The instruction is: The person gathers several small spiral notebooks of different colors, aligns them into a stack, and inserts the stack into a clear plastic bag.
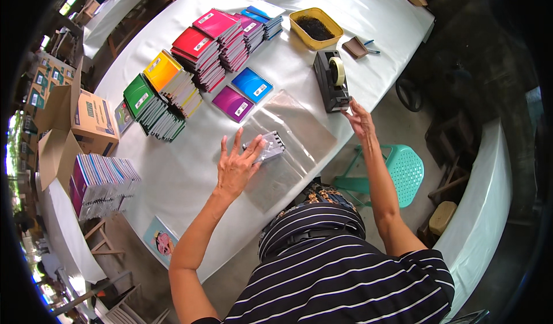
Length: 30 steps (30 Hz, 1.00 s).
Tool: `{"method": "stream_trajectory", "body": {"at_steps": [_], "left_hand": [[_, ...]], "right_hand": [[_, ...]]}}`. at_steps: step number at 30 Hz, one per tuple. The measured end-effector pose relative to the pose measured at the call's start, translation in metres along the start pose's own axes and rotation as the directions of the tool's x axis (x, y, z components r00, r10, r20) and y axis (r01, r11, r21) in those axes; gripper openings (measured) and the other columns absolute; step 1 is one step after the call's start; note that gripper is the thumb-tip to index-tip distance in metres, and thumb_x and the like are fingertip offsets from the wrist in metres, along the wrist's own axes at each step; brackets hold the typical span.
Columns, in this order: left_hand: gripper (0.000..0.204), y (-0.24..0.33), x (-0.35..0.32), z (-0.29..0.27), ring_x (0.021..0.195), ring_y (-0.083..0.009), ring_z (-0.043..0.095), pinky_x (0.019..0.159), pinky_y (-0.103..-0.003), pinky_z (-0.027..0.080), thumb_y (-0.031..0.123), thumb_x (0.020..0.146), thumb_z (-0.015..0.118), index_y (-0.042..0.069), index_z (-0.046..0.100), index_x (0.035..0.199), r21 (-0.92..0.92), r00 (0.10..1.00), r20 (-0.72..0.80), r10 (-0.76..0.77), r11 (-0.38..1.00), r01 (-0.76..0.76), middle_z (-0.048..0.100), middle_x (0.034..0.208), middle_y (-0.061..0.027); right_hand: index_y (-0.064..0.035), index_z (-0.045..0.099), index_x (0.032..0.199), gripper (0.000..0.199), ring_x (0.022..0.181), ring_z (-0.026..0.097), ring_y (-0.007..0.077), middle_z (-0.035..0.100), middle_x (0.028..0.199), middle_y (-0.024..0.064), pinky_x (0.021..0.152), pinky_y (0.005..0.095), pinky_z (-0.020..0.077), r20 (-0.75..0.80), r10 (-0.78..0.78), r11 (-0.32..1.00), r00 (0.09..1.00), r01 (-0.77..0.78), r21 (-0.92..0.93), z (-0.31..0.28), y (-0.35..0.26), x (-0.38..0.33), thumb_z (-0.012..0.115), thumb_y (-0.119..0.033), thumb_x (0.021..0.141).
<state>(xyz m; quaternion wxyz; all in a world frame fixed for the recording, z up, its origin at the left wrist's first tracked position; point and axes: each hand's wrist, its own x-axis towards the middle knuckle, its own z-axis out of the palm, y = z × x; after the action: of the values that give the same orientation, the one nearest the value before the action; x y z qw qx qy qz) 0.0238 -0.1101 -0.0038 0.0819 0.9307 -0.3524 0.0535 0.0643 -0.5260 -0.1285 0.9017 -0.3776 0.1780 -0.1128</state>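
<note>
- Plastic-wrapped pack [273,146] is touched by the left hand [232,171], fingers spread, on a clear sheet [305,131] at the worktop's [173,180] near edge.
- Tape dispenser [330,95] is met by the right hand [362,123]; its grasp cannot be told.

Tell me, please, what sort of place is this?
Probably a small packing workshop: stacks of spiral notebooks, a tape dispenser and an open cardboard box are in view.

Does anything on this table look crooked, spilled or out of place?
The yellow tub of dark stuff seems odd among the tape dispenser and notebooks; I can't tell what it is. Nothing looks spilled.
</note>
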Motion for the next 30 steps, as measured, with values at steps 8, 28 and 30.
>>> {"method": "stream_trajectory", "body": {"at_steps": [8, 28, 30], "left_hand": [[0.067, 0.000, 0.001, -0.001, 0.142, -0.0292, 0.025, 0.111, -0.059, 0.021, 0.022, 0.077, 0.073, 0.024, 0.048, 0.139, -0.030, 1.000, 0.011, -0.003, 1.000, 0.003, 0.043, 0.145, 0.0108], [0.063, 0.000, -0.009, 0.007, 0.141, -0.0326, 0.026, 0.111, -0.060, 0.022, 0.023, 0.081, 0.069, 0.024, 0.048, 0.139, -0.078, 0.999, 0.004, -0.033, 0.996, 0.033, 0.042, 0.146, 0.0112], [0.062, -0.001, -0.008, 0.005, 0.140, -0.0330, 0.027, 0.111, -0.060, 0.022, 0.023, 0.082, 0.069, 0.024, 0.047, 0.140, -0.072, 0.999, 0.016, -0.028, 0.997, 0.029, 0.041, 0.146, 0.0112]], "right_hand": [[0.0004, 0.073, 0.079, 0.030, 0.079, 0.063, 0.0181, 0.069, 0.084, 0.0087, 0.073, 0.0343, 0.0486, -0.361, -0.372, 0.260, 0.855, -0.277, -0.925, 0.012, -0.004, -0.036, 0.079, -0.029, 0.074], [-0.0060, 0.064, 0.077, 0.026, 0.067, 0.047, 0.0074, 0.055, 0.070, -0.0033, 0.063, 0.0245, 0.0367, -0.120, 0.298, 0.699, 0.947, -0.302, -0.648, 0.176, 0.108, -0.194, 0.076, -0.028, 0.082], [-0.0049, 0.065, 0.078, 0.026, 0.075, 0.050, 0.0082, 0.057, 0.076, -0.0019, 0.070, 0.0253, 0.0388, -0.033, 0.219, 0.696, 0.975, -0.180, -0.695, 0.169, 0.112, -0.194, 0.076, -0.028, 0.082]]}}
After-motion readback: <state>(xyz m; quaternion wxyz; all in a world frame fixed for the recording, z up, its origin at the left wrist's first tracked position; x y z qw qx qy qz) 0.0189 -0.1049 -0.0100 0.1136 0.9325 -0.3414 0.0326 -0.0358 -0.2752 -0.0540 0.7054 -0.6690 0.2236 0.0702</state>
